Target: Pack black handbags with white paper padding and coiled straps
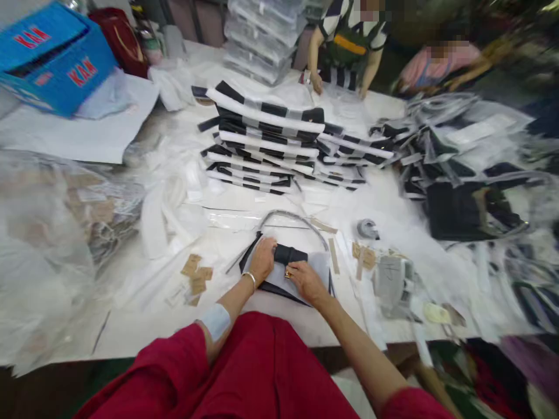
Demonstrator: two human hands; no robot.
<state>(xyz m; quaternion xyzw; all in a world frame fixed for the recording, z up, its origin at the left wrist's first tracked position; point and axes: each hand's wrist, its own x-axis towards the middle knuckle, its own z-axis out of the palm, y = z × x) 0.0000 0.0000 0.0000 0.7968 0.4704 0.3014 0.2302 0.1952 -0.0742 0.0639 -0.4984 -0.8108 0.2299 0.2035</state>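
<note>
A black handbag (279, 289) lies in front of me on the table, with a pale grey sheet (321, 265) over its face and a wrapped handle (290, 214) arching behind it. My left hand (262, 260) is closed on the bag's left part, at the end of a dark strap-like piece (290, 255); its fingertips are partly hidden. With thumb and fingers together, my right hand (305, 280) pinches a small gold-coloured metal piece (288, 273) at the middle of the bag.
Behind the bag are stacked black-and-white striped pieces (268, 137). Brown paper tags (196, 276) lie left, a grey tape roll (367, 228) right. Wrapped bags (458, 203) pile at far right, plastic bags (48, 244) at left. A co-worker (347, 46) stands across the table.
</note>
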